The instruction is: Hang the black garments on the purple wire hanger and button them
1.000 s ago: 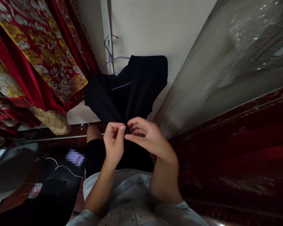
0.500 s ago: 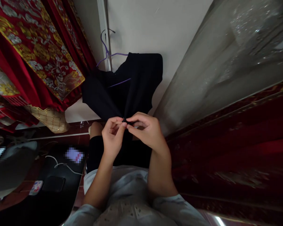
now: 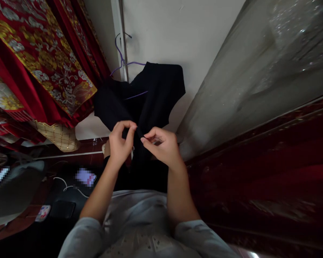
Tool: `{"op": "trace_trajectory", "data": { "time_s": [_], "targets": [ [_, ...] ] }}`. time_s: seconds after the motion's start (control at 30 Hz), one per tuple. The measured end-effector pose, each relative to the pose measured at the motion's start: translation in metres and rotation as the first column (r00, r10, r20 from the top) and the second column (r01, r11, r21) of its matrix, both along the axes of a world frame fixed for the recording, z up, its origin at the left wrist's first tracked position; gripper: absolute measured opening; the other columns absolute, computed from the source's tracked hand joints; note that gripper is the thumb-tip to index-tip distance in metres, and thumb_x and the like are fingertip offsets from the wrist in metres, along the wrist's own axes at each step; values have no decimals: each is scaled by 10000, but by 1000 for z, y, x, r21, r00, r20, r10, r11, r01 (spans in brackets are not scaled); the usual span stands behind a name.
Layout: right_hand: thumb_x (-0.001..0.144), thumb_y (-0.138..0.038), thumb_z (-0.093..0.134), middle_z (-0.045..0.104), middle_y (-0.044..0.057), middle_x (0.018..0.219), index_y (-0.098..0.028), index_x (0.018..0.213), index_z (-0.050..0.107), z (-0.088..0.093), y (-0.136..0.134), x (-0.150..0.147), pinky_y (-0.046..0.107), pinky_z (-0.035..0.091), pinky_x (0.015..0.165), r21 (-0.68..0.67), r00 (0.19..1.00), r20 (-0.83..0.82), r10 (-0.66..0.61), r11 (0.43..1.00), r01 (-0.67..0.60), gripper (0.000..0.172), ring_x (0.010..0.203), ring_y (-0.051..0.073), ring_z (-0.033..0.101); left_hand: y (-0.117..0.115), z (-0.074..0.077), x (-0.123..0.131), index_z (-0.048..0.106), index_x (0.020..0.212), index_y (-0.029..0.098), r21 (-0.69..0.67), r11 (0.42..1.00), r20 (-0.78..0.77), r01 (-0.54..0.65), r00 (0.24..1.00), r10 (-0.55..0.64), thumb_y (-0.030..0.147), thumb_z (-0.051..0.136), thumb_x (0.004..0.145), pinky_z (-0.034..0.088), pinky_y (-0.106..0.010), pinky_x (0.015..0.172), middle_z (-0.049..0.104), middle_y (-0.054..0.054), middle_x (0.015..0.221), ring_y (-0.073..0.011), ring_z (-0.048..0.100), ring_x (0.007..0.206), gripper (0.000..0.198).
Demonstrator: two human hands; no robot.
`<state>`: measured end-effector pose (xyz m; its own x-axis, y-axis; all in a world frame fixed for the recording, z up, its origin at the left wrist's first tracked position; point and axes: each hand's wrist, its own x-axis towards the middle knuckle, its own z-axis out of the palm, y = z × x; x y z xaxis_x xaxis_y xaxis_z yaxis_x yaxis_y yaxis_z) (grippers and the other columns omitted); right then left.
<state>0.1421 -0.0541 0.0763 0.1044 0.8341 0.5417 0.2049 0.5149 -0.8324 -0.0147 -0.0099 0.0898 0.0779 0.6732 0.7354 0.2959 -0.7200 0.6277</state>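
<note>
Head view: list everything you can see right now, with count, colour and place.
black cloth garment: one, black, hanging centre against the wall
thin purple wire hanger: one, purple, on the white door frame, carrying the garment
red and gold embroidered fabric: several pieces, upper left
clear plastic-covered garment: one, greyish, right
white cable: one, lower left floor
left hand: one, fingertips pinching the garment
right hand: one, pinching the garment beside it

The garment (image 3: 150, 93) is hanging on a hanger (image 3: 121, 57) against the wall (image 3: 164, 32), with both hands just below it; patterned cloth (image 3: 43, 53) is hanging to its left.
</note>
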Motion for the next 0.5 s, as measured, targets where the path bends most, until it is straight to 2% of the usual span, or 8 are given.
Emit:
{"op": "trace_trajectory", "data": {
  "time_s": [0.07,0.17,0.27,0.33,0.4,0.43,0.5],
  "targets": [
    [823,-262,727,659,-5,675,-197,749,637,0,0,4,251,525,573,16,1000,0,10,1000,-10,134,597,127,622,39,21,-4,665,918,209,90,996,-87,-8,996,16,366,593,1046,521,-345,878,709,-53,912,-199,672,905,216],
    [820,-243,728,645,-7,666,-190,735,636,0,-2,10,243,495,552,5,997,46,69,998,-70,136,589,120,609,117,63,-11,621,900,220,212,975,-163,-61,982,97,436,625,1026,492,-394,925,688,-55,930,-232,649,976,249],
    [835,-266,728,645,0,678,-185,738,641,-6,-3,17,247,496,562,-90,985,99,139,987,-130,154,604,122,608,178,104,-15,593,898,249,285,951,-215,-121,958,187,385,641,1013,470,-416,941,684,-43,948,-218,601,962,184],
    [833,-296,739,652,7,685,-183,742,642,-11,0,21,256,512,578,-214,967,118,226,957,-198,175,624,132,623,193,123,-14,605,904,290,330,940,-298,-89,935,193,324,624,985,465,-464,928,694,-42,978,-245,602,948,90],
    [832,-315,744,672,19,709,-182,763,660,-12,8,23,269,538,609,-306,940,136,313,916,-260,172,661,146,649,185,133,-10,636,940,348,354,935,-396,-3,905,153,305,591,958,446,-531,937,704,-45,1014,-301,616,979,64],
    [842,-326,739,688,25,742,-184,802,681,-9,15,23,278,555,638,-308,932,142,333,910,-278,159,687,151,663,176,135,-8,647,965,371,361,932,-446,35,884,140,307,570,954,435,-561,947,707,-50,1033,-328,618,1003,100],
    [892,-375,711,710,29,825,-201,966,717,5,37,19,295,588,712,-200,953,127,275,948,-247,189,743,154,684,157,134,-5,651,1005,370,374,925,-535,68,831,155,312,531,966,426,-594,962,707,-68,1054,-354,615,1030,139]
  ]
}}
